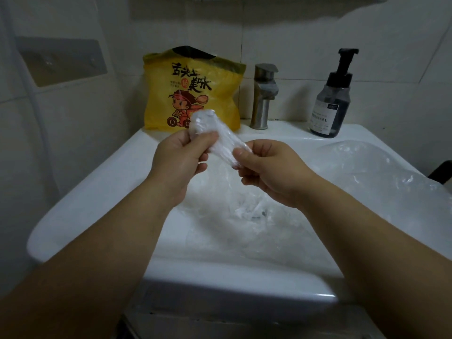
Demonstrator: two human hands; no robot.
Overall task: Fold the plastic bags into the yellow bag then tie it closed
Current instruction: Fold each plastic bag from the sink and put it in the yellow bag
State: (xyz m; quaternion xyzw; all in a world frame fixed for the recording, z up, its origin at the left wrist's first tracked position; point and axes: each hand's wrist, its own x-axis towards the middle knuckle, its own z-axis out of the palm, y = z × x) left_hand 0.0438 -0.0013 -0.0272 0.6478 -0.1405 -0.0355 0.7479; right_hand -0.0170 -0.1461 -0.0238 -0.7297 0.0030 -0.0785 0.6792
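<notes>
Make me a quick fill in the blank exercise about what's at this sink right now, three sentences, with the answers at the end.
1. The left hand pinches the upper end of the rolled plastic bag; the right hand pinches its ____ end.
2. The printed bag standing left of the faucet is ____ in colour.
3. The pump bottle stands to the ____ of the faucet.
Missing words: lower; yellow; right.

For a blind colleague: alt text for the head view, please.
The left hand and right hand hold a bunched clear bag over a white sink. A yellow bag stands behind, beside the faucet; loose clear bags lie in the basin.
</notes>
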